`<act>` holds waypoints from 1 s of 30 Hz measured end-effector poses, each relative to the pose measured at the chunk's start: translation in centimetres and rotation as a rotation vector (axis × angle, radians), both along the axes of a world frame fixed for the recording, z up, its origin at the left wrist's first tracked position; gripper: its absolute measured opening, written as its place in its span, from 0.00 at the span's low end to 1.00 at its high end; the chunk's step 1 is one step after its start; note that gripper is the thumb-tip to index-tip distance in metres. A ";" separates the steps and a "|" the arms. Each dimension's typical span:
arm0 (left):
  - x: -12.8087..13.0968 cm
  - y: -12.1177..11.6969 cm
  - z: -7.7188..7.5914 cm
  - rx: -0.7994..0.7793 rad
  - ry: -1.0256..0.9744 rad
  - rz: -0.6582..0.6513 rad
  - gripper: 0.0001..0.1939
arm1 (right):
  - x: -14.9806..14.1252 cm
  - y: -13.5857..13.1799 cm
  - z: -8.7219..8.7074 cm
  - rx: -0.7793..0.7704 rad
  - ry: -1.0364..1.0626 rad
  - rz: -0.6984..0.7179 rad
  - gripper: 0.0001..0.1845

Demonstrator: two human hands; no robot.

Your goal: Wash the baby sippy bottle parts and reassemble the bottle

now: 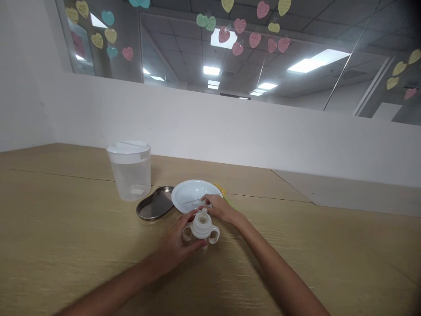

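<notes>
My left hand (176, 239) is wrapped round a baby bottle (201, 226), thumb in front and fingers behind. The bottle stands upright, with a white collar, a clear nipple on top and a loop handle on each side. Just behind it, my right hand (217, 207) reaches over the near right rim of a white bowl (184, 188). Its fingers are curled together at a thin rod (192, 202) that crosses the bowl; the exact grip is too small to see well. Past the bowl's right rim, part of something yellow (221, 189) and a green strip (228, 202) show.
Left of the bowl lies a kidney-shaped metal tray (144, 216). Farther left stands a translucent plastic bucket (131, 175) with a white lid. All rest on a wooden table (82, 219) against a white wall (210, 123), with heart-shaped notes on the glass above.
</notes>
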State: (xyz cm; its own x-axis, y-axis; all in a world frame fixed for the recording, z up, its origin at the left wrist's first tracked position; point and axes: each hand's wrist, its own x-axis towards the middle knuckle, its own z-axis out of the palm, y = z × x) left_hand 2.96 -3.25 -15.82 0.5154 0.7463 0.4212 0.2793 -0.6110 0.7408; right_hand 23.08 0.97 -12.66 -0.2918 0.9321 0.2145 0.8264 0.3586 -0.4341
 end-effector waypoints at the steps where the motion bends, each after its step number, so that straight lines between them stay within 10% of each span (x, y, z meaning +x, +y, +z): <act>1: 0.0 0.0 0.0 0.007 -0.002 0.001 0.35 | 0.0 0.0 -0.1 -0.001 -0.016 -0.016 0.18; 10: 0.1 0.0 0.0 -0.001 0.008 -0.007 0.35 | -0.3 0.1 0.0 0.020 -0.050 -0.046 0.17; 20: 0.1 0.1 -0.1 -0.003 0.008 0.018 0.34 | -2.1 -7.1 8.3 -0.082 0.050 0.129 0.22; 30: -0.1 0.3 0.4 -0.181 0.008 -0.042 0.40 | -3.8 -7.4 7.0 0.002 -0.199 0.036 0.12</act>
State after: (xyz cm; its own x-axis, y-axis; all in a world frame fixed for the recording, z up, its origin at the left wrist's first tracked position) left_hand 2.90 -2.98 -15.43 0.5507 0.7872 0.2776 0.2628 -0.4792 0.8374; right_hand 19.28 -6.47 -5.71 -0.3620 0.9198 0.1515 0.8823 0.3905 -0.2629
